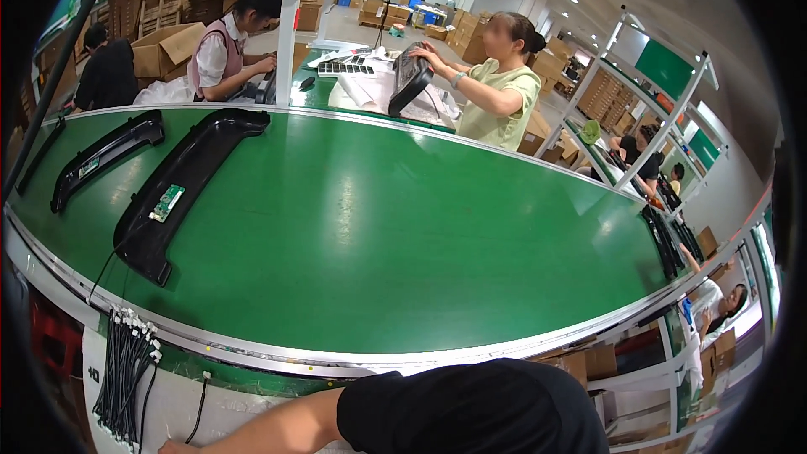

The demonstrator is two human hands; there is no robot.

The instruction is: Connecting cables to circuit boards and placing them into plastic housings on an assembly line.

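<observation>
My right forearm, below a black sleeve, reaches leftward along the lower edge. Only a sliver of my right hand (pixel 174 447) shows, cut off by the frame, so its fingers and anything in them are hidden. Closest to it is a single black cable (pixel 199 410) with a white plug. Beside that, a bundle of black cables (pixel 126 382) with white connectors lies on the pale bench (pixel 244 412). My left hand is out of view. On the green conveyor (pixel 403 227) beyond, a long black plastic housing (pixel 189 189) carries a green circuit board (pixel 167 203).
Another black housing (pixel 105 155) and a thin black part (pixel 40 155) lie farther left. Dark strips (pixel 664 240) sit at the conveyor's right end. Across it, one person holds a black device (pixel 410 80); another works beside a white post (pixel 290 29). A metal rail (pixel 336 357) edges the conveyor.
</observation>
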